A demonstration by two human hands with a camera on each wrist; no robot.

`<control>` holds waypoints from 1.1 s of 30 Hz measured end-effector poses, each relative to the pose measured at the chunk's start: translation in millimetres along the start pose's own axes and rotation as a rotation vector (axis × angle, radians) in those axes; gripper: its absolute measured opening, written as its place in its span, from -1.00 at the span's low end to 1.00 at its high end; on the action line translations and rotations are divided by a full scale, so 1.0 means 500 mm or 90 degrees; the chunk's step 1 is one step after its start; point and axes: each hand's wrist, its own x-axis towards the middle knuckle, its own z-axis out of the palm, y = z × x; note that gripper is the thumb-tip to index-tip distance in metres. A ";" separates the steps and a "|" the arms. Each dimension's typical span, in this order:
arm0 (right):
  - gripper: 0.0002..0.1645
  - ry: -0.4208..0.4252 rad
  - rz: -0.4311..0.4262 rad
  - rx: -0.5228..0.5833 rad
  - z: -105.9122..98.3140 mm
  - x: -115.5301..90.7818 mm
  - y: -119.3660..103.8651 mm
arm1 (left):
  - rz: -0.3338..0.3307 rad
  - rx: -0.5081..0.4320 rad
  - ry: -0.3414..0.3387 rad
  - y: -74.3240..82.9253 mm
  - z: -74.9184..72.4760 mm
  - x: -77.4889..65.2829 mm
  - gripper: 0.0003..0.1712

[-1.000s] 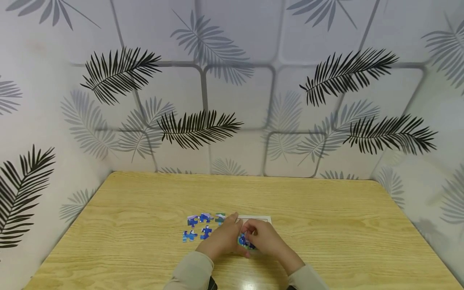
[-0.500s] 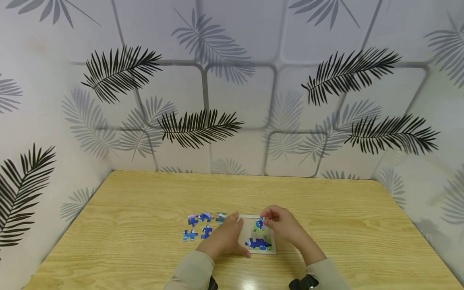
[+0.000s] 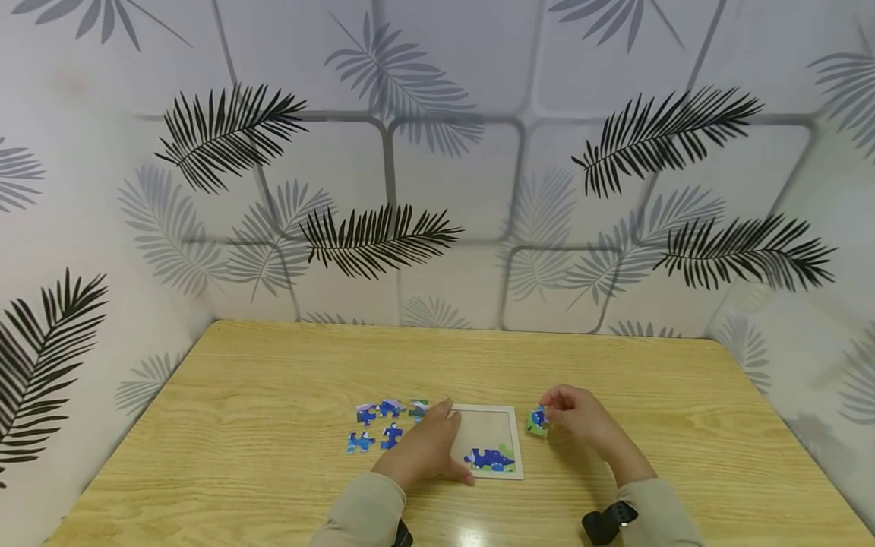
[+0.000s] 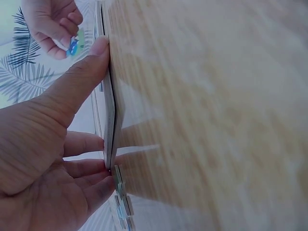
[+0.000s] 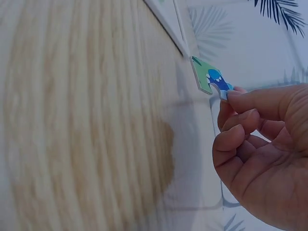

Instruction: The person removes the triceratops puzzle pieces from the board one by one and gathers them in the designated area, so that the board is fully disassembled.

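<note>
My left hand (image 3: 427, 444) grips the left part of a square wooden puzzle tray (image 3: 518, 448), thumb at the near edge and fingers toward the far edge. The left wrist view shows the thumb and fingers of that hand (image 4: 53, 139) against the tray's side (image 4: 111, 115). Dark-blue pieces (image 3: 491, 460) lie in the tray's near right corner; its bare base shows above them. Right of the tray, my right hand (image 3: 581, 418) pinches a green and blue puzzle piece (image 3: 538, 420) by one side. Up close, thumb and index finger hold this piece (image 5: 211, 79) tilted above the table.
Several loose blue, purple and green puzzle pieces (image 3: 391, 435) lie left of the tray, partly behind my left hand. A wooden table (image 3: 273, 372) stretches around them, with a leaf-patterned wall (image 3: 444, 289) behind it. A black wrist strap (image 3: 608, 523) sits on my right wrist.
My right hand has lifted the green and blue puzzle piece out of the tray and carried it right, past the tray's edge. The left hand has stayed on the tray.
</note>
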 end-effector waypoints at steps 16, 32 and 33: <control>-0.85 0.019 0.084 -0.005 0.000 0.017 0.026 | -0.003 -0.013 0.002 0.003 -0.003 -0.002 0.19; -0.77 0.009 0.066 0.011 0.002 0.012 0.035 | -0.003 0.000 -0.003 0.000 0.001 0.002 0.18; -0.76 0.011 0.066 0.014 0.003 0.012 0.035 | -0.003 0.000 -0.003 -0.001 0.001 0.002 0.18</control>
